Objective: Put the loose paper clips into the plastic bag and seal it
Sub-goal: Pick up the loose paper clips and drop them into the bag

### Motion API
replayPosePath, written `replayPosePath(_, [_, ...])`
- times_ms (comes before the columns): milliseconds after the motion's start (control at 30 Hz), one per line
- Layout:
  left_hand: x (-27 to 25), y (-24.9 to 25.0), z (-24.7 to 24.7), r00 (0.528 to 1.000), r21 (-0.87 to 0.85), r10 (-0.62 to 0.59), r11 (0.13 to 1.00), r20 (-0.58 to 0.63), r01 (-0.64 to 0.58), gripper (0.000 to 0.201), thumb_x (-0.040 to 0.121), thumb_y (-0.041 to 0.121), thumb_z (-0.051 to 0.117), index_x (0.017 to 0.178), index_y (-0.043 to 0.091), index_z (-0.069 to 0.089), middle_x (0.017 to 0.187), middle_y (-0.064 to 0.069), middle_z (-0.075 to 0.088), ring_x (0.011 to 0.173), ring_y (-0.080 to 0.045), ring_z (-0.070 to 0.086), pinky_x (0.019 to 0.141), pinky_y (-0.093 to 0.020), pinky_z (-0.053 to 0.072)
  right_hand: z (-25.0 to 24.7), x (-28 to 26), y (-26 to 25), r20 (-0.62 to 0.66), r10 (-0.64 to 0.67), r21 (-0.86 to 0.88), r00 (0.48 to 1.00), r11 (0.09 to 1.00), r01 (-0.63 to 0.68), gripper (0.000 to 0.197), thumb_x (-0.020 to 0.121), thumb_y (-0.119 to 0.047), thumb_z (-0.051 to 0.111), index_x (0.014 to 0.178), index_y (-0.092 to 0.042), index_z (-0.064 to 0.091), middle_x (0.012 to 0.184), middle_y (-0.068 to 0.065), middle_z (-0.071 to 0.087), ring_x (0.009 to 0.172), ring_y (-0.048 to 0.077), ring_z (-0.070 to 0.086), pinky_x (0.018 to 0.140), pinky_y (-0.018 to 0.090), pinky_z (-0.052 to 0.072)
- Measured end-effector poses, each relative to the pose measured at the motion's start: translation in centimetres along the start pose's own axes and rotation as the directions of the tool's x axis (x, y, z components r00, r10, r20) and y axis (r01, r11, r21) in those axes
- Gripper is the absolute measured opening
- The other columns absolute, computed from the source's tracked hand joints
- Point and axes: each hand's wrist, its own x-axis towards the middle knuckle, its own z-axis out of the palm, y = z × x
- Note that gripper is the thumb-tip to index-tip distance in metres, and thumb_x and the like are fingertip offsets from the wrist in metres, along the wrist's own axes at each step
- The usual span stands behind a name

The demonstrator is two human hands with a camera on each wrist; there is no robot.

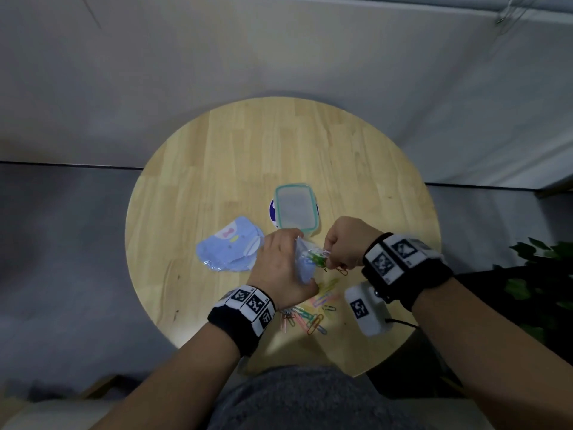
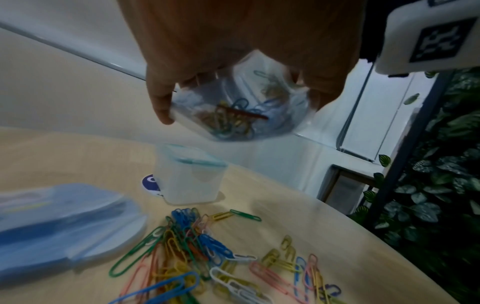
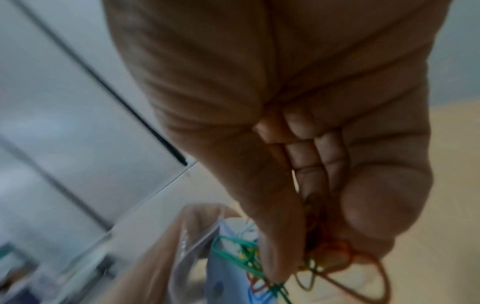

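My left hand [image 1: 280,265] grips a clear plastic bag [image 1: 305,259] above the round wooden table [image 1: 217,156]. In the left wrist view the bag [image 2: 233,107] hangs below my fingers with several coloured paper clips in its bottom. My right hand [image 1: 344,243] pinches a bunch of clips [image 1: 322,262] at the bag's mouth; green and orange clips [image 3: 324,265] stick out below its fingers in the right wrist view. A heap of loose coloured paper clips [image 1: 313,308] lies on the table under both hands, seen close in the left wrist view [image 2: 207,257].
A clear lidded box with a teal rim [image 1: 296,211] stands behind the hands on a blue and white sticker. A stack of pale blue packets [image 1: 231,251] lies to the left. Green plants [image 1: 545,274] stand off the table's right edge.
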Motion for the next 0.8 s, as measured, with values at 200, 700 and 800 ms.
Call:
replayPosePath(200, [0.6,1.4,0.5,0.994,-0.015,0.062,0.998,-0.086,-0.064,0.075,0.052,0.032,0.076,0.114,0.018,0.036,0.104,-0.008,0.051,0.095,-0.025,0.046,0.080,-0.035,0.040,0.8,0.4,-2.9,-0.165,-0.091,-0.106,0.982,0.992,0.074,0.035,0.081,-0.008,0.056,0.054,-0.012,0.034,0.057,0.004,0.039,0.064,0.025,0.046,0.052,0.026,0.033])
replayPosePath(700, [0.0,-0.9,-1.6,0.949,-0.213,-0.304,0.936,-0.086,0.281,0.081,0.054,0.035,0.074,0.123,0.015,0.037,0.109,0.003,0.036,0.106,-0.017,0.036,0.089,-0.033,0.039,3.7,3.0,3.3,-0.320,0.015,0.246,0.947,0.967,0.068,0.021,0.075,-0.005,0.061,0.092,-0.014,0.069,0.098,0.007,0.069,0.092,0.023,0.063,0.079,0.026,0.046])
replayPosePath(800, [-0.9,-1.8,-2.6,0.945,-0.162,-0.320,0.938,-0.062,0.306,0.085,0.053,0.042,0.067,0.126,0.012,0.037,0.112,0.003,0.036,0.105,-0.015,0.033,0.088,-0.033,0.038,8.6,4.2,6.0,-0.004,-0.004,-0.072,1.000,0.997,0.003,0.059,0.070,-0.023,0.077,0.121,-0.019,0.050,0.127,0.008,0.048,0.114,0.030,0.050,0.091,0.036,0.045])
